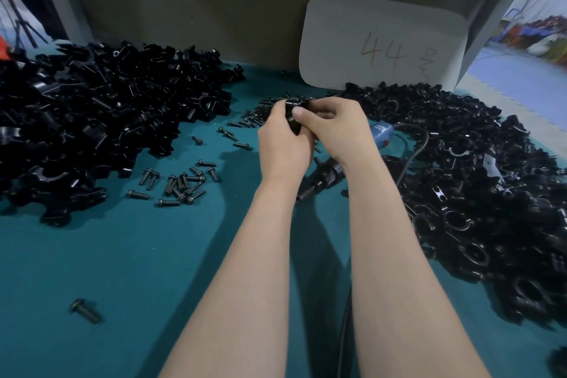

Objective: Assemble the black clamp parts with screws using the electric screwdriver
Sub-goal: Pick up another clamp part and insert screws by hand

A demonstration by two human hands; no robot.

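Clamp part (295, 127), black and glossy, sits above the middle of the teal counter (122, 255). It is pinched between the curled fingers (300, 113) of the left hand (283, 144) and the right hand (336, 129). A left heap (92, 120) and a right heap (475, 187) of curved black parts flank the hands. Short round-headed screws (184, 182) lie scattered on the matte surface. The electric screwdriver (323, 178), blue-bodied with a black nose, lies beneath the right wrist.

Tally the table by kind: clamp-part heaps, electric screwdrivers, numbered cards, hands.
Clamp-part heaps: 2, left heap and right heap
Electric screwdriver: 1
Numbered card: 1, marked 44
Hands: 2, left hand and right hand, both holding one clamp part
Total: 6
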